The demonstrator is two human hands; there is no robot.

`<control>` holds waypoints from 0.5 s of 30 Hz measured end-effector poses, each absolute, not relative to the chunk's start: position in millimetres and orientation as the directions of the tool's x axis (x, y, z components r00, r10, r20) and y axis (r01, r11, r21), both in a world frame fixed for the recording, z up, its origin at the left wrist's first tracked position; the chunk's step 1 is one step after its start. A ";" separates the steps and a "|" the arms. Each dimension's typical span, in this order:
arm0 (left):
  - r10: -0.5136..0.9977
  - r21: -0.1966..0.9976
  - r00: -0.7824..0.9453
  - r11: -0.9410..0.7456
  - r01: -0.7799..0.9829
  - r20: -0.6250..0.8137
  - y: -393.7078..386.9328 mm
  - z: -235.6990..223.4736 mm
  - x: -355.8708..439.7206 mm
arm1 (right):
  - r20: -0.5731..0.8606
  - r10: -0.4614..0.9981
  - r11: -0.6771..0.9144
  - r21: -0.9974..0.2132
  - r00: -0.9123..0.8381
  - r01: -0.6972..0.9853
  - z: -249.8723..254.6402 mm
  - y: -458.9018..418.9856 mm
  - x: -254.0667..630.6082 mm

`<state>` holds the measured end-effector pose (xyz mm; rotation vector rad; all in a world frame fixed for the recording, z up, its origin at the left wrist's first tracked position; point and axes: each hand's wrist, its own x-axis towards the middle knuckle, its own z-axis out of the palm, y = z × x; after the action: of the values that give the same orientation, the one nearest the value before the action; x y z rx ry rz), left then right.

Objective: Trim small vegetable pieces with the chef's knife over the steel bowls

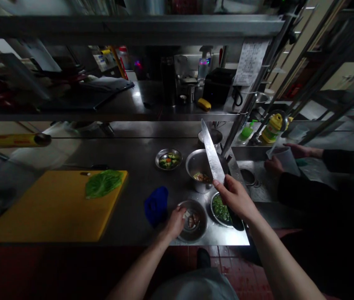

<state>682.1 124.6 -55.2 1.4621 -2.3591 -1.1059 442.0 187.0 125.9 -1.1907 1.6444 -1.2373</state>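
Note:
My right hand (pixel 235 196) is wrapped around the black handle of a large kitchen knife (pixel 212 153), its blade pointing up and away over a deep metal pot (pixel 190 168) with chopped food at the bottom. My left hand (pixel 177 221) is closed at the left rim of a metal bowl (pixel 202 233), its fingertips reaching just inside. Brownish pieces of food (pixel 193 220) lie in that bowl. Below my right hand, partly covered by it, is a bowl of chopped greens (pixel 219 207). A blue cloth-like item (pixel 156 206) lies left of my left hand.
A yellow cutting board (pixel 54 208) with a green leaf (pixel 103 184) lies at the left. Farther back sits a small bowl of vegetables (pixel 168 160). A metal shelf (pixel 117 116) crosses above the counter. At the right, another person's hands (pixel 275 166) hold a plastic container (pixel 286 160) over a sink.

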 end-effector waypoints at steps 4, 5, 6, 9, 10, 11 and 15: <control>-0.799 0.602 -0.532 0.285 -0.746 -0.281 128.1 -65.6 679.7 | -0.090 -0.951 0.154 -0.968 -0.297 -0.199 115.3 206.4 446.6; -0.804 0.598 -0.526 0.283 -0.750 -0.278 127.2 -64.4 681.6 | -0.101 -0.947 0.165 -0.967 -0.304 -0.194 112.4 211.5 446.8; -0.816 0.596 -0.511 0.274 -0.754 -0.271 125.8 -62.2 684.4 | -0.110 -0.945 0.174 -0.967 -0.308 -0.188 109.5 216.6 446.7; -0.874 0.551 -0.410 0.215 -0.807 -0.259 121.1 -52.2 695.9 | -0.131 -0.939 0.187 -0.970 -0.317 -0.153 102.6 231.3 446.4; -0.883 0.516 -0.391 0.215 -0.829 -0.261 119.9 -48.5 699.2 | -0.143 -0.937 0.197 -0.969 -0.318 -0.146 101.2 235.6 446.5; -0.882 0.480 -0.391 0.233 -0.846 -0.262 118.9 -45.3 701.4 | -0.158 -0.934 0.213 -0.966 -0.319 -0.145 100.2 239.4 446.7; -0.798 0.401 -0.549 0.431 -0.809 -0.250 114.9 -41.0 699.0 | -0.205 -0.926 0.257 -0.957 -0.317 -0.132 98.0 249.9 448.0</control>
<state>699.0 114.9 -41.0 1.5026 -2.6757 -0.7690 448.0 249.9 98.0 -0.9904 1.6637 -1.1544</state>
